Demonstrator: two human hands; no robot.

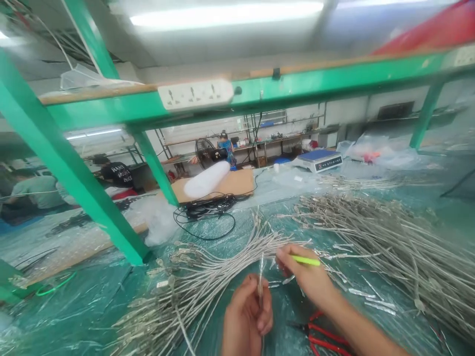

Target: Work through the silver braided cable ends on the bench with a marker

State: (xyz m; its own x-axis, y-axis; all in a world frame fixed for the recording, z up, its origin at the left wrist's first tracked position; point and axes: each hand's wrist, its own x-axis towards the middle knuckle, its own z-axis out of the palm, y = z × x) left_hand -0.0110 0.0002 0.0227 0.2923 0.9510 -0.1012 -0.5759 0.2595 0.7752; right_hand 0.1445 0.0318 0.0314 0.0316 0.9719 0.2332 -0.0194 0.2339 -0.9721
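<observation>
My left hand [248, 311] is closed around the end of a thin grey cable [261, 282], whose silvery tip points upward between thumb and fingers. Just to the right, my right hand [297, 267] grips a slim yellow-green tool [306, 260] like a pen; its working end is hidden by the fingers. Behind both hands lies a fanned bundle of grey cables [222, 267]. Below my right forearm rest red-handled cutters [322, 336]. Small silvery strips [374, 302] are scattered to the right of my right hand.
A larger cable pile [378, 227] covers the right side. Farther back are a weighing scale [319, 160], coiled black cable [208, 205] and a cardboard sheet [241, 183]. Green frame posts [92, 188] and a power strip [196, 95] stand in front. People [117, 173] are in the background.
</observation>
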